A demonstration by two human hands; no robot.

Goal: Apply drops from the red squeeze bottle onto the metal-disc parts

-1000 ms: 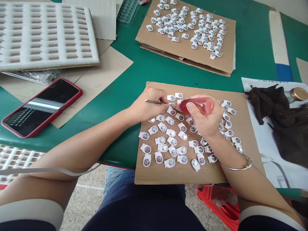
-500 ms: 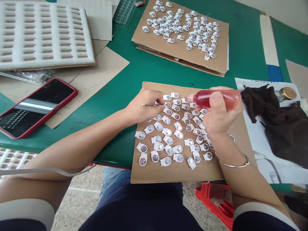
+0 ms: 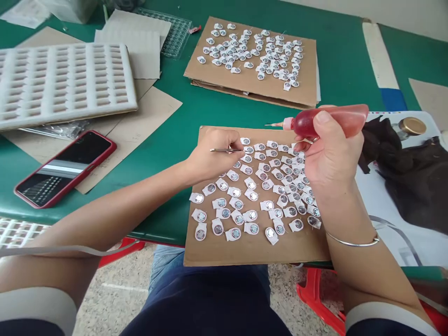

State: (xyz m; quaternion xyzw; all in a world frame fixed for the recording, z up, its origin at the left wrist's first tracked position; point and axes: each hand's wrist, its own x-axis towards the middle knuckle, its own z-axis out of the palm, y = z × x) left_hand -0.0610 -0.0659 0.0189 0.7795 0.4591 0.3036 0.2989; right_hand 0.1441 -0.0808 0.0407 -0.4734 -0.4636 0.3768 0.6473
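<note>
My left hand (image 3: pixel 217 151) is closed around thin metal tweezers (image 3: pixel 226 150), over the far left part of a cardboard sheet (image 3: pixel 224 254). The tips of the tweezers are by a small round silver piece with a white tab (image 3: pixel 248 150). Many such pieces lie scattered over the sheet. My right hand (image 3: pixel 331 154) grips a squeeze bottle of red liquid (image 3: pixel 329 122), tilted nearly flat above the sheet's far right. Its fine needle tip points left and touches nothing. Some pieces are hidden beneath my hands.
Another cardboard stack (image 3: pixel 252 86) bears more silver pieces farther back. To the left are a red-cased phone (image 3: pixel 66 168) and a white slotted foam tray (image 3: pixel 66 84). On the right, a dark cloth (image 3: pixel 413 177) and a gold-lidded jar (image 3: pixel 412 127) rest on white paper.
My right hand has lifted the bottle up and to the right, away from the pieces. My left hand stays near the same row with the tweezers. The camera view has shifted slightly.
</note>
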